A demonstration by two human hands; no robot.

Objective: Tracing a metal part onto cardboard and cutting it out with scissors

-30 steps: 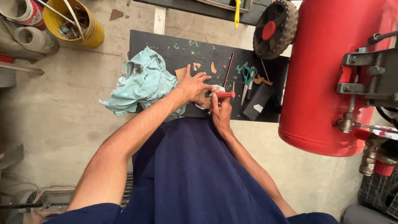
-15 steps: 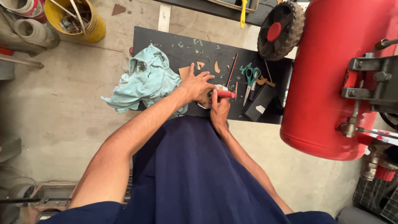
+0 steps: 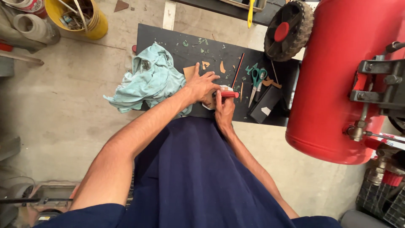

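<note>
Right hand [image 3: 224, 110] grips a red tool [image 3: 229, 94]. Left hand [image 3: 202, 85] presses flat on a small piece [image 3: 207, 101], fingers spread. Scissors [image 3: 255, 81] just beside on the worktop [image 3: 168, 38].

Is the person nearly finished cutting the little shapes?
Some are done: small cut shapes and scraps lie on the black mat. Now the left hand steadies a brown piece while the right hand grips a red-handled tool. How many remain is unclear.

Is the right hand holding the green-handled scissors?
No. The scissors lie untouched on the black mat, while the right hand grips a red-handled tool.
</note>
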